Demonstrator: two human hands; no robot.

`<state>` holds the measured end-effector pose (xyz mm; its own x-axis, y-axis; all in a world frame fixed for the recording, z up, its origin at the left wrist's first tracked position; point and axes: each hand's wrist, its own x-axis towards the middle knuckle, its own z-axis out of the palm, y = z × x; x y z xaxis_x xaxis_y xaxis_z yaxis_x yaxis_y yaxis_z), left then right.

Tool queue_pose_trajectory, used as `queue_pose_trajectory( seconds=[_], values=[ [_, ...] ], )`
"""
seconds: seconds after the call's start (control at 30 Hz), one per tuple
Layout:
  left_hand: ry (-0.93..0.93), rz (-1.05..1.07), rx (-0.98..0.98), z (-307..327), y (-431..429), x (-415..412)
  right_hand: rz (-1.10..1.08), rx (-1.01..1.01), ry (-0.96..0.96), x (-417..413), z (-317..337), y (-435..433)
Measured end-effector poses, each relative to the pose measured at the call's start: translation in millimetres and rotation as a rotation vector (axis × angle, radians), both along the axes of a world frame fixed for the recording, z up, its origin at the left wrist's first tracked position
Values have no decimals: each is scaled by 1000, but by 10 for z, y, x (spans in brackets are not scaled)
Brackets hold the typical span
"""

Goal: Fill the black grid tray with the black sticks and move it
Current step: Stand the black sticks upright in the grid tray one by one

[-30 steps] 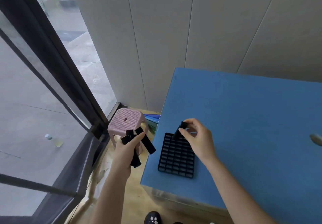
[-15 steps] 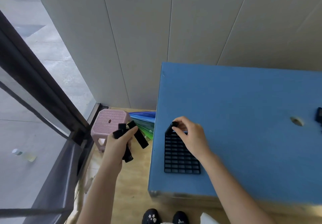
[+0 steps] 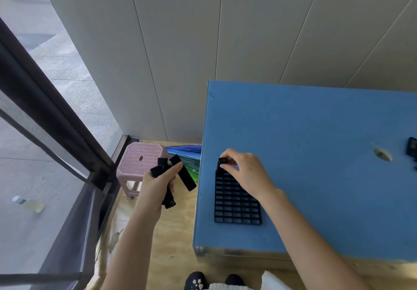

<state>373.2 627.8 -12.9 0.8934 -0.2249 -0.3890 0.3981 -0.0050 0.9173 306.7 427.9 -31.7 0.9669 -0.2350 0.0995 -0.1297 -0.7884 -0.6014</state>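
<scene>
The black grid tray [image 3: 234, 204] lies flat near the left edge of the blue table [image 3: 316, 154]. My right hand [image 3: 246, 172] hovers over the tray's far end and pinches one black stick [image 3: 221, 163], which stands upright at the tray's far left corner. My left hand [image 3: 158, 186] hangs off the table's left side, above the floor, and grips a bundle of three black sticks [image 3: 184, 175] that fan out in different directions. The tray's visible cells look empty.
A pink plastic stool [image 3: 140, 161] stands on the floor left of the table, with blue and green sheets [image 3: 189, 154] beside it. A dark window frame [image 3: 56, 120] runs along the left. Small black objects [image 3: 411, 147] and a hole [image 3: 382, 154] sit at the table's right.
My right hand has tipped its stick from a slant to upright at the tray's far left corner. The camera view has swung right and down. My left hand keeps its bundle.
</scene>
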Motion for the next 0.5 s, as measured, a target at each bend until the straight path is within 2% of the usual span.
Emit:
queue_pose_trajectory(
  seconds=[0.07,0.13,0.23,0.3,0.37,0.5],
  values=[
    [-3,-31,-5,16,-33,-19,-1,-25,3,-34,18,20],
    [-9,-68,-16,27,-65,-33,-48,-25,-75,-90,77,70],
    [-25,-105,-19,56,-151,-65,-136,196,-217,-169,230,221],
    [-34,-153,-28,82,-239,-102,-86,371,-141,-202,310,331],
    [-37,-206,-35,98,-323,-141,-27,405,-63,-210,304,402],
    [-34,-289,-21,98,-413,-182,-82,485,-77,-227,240,392]
  ],
)
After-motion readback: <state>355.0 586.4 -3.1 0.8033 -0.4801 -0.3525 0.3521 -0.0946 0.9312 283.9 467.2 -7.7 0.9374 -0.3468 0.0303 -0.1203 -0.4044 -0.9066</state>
